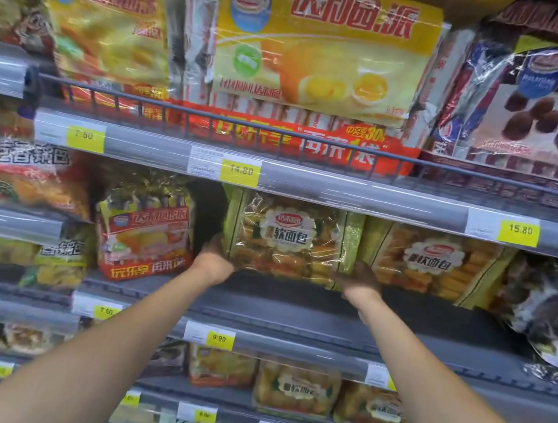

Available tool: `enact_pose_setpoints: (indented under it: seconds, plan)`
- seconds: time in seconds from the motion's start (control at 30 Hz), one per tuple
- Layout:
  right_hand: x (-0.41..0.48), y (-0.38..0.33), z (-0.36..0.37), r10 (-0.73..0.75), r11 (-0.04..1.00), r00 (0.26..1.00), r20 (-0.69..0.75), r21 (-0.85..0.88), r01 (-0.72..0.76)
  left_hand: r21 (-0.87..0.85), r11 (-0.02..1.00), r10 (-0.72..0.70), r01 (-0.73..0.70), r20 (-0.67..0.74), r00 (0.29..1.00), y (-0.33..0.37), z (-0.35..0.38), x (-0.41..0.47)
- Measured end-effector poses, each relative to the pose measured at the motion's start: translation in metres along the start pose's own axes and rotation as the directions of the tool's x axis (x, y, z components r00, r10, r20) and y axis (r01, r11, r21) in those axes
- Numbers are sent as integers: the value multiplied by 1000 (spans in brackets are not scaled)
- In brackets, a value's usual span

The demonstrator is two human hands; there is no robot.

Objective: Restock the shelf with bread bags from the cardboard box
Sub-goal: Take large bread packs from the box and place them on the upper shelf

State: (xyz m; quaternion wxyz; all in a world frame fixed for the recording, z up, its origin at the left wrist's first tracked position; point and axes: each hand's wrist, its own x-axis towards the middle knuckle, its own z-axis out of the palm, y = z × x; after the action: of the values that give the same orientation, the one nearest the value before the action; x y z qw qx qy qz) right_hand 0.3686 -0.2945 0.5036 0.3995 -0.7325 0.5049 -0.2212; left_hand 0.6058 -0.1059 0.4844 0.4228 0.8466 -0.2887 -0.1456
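A clear bread bag (288,236) with green side strips and a white label stands upright on the grey middle shelf (295,302). My left hand (214,256) grips its lower left corner. My right hand (360,278) grips its lower right corner. Both arms reach forward from below. A matching bread bag (434,258) stands just to its right, touching it. The cardboard box is out of view.
A red and yellow cake bag (144,231) stands left of the held bag, with a dark gap between them. Yellow pie bags (322,43) fill the upper shelf behind a wire rail (212,114). A dark patterned bag (549,315) sits at the right. Price tags line the shelf edges.
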Motion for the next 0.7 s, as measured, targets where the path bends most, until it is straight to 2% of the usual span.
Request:
enact_pose_setpoints:
  seconds: [0.1,0.2,0.3,0.7]
  plan:
    - [0,1,6,5,998,1000,-8,67,-4,-79,997,-6,8,34,999,22,0,-19]
    - [2,2,9,15,996,1000,-3,88,-15,-82,996,40,-35,52,998,29,5,-21]
    - [9,2,10,19,993,1000,4,116,-19,-163,984,77,-67,55,996,36,5,-16]
    - [28,3,8,-42,981,998,54,192,31,-181,982,68,-55,66,996,56,8,-16]
